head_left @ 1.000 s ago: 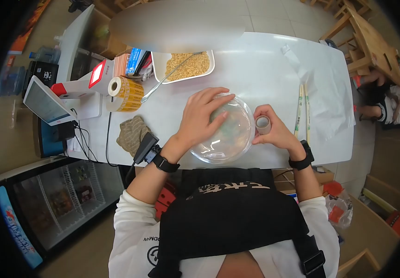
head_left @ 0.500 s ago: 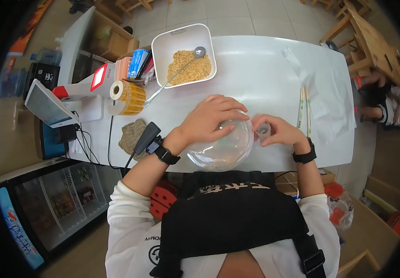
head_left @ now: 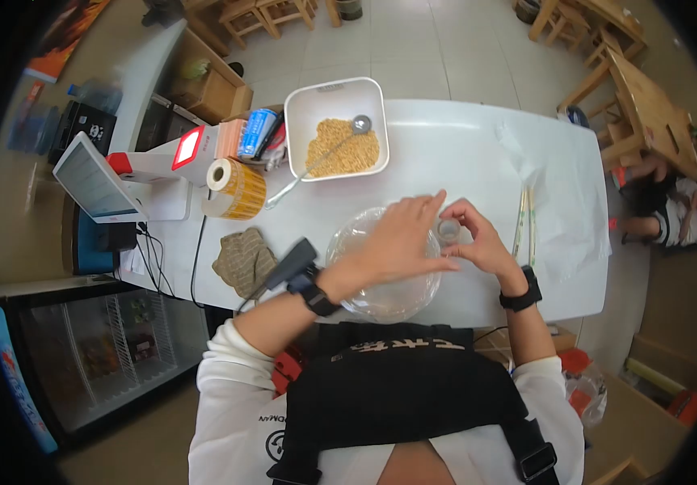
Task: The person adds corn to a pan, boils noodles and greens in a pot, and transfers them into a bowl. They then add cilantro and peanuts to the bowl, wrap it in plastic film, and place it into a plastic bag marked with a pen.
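A round clear bowl covered with shiny film (head_left: 381, 295) sits near the table's front edge. Above its right part is my left hand (head_left: 401, 242), palm turned down and fingers stretched out, with no object visible in it. Right of the bowl, my right hand (head_left: 478, 242) has its thumb and fingers curved round a small translucent cup or roll (head_left: 448, 231). My left thumb points toward my right thumb; the two hands are close together.
Behind the bowl stands a white tub (head_left: 294, 137) of yellow crumbs with a long spoon (head_left: 316, 162). To the left are a label roll (head_left: 239, 190), a scale with screen (head_left: 98, 178) and a brown cloth (head_left: 243, 260). Chopsticks (head_left: 524, 226) and plastic film (head_left: 566, 210) lie right. A person (head_left: 675, 210) sits far right.
My left hand has lifted from the bowl's film and shifted right, its fingers straighter. My right hand has opened wider around the small cup or roll. The camera view has tilted slightly.
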### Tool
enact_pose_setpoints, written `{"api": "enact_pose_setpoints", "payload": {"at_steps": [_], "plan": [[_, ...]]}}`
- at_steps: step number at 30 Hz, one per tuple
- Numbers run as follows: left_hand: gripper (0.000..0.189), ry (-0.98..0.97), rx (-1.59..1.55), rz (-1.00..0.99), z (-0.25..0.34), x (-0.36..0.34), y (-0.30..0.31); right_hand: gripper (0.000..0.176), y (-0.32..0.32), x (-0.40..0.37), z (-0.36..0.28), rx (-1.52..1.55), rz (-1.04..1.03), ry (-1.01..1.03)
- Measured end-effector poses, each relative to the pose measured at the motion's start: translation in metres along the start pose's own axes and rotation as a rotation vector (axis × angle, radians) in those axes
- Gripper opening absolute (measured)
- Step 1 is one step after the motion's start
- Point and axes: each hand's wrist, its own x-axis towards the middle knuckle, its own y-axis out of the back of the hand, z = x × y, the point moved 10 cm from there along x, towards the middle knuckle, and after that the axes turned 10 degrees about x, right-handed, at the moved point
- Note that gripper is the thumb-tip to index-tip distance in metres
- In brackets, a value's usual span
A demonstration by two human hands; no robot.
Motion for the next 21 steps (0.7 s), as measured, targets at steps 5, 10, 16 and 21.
{"api": "enact_pose_setpoints", "payload": {"at_steps": [5,10,16,21], "plan": [[0.080,0.148,0.087,-0.093,0.000,0.002,-0.022,0.050,0.004,-0.001,-0.013,-0.343,0.075,0.002],[0.078,0.135,0.049,-0.048,-0.002,0.001,-0.023,0.050,0.003,-0.001,-0.019,-0.464,0.143,0.038],[0.083,0.052,0.070,-0.022,0.007,0.002,-0.021,0.040,0.033,0.019,-0.011,-0.656,0.463,0.253],[0.081,0.206,-0.256,0.166,-0.015,-0.007,0.007,0.037,0.014,0.004,-0.058,-0.160,0.474,0.180]]}}
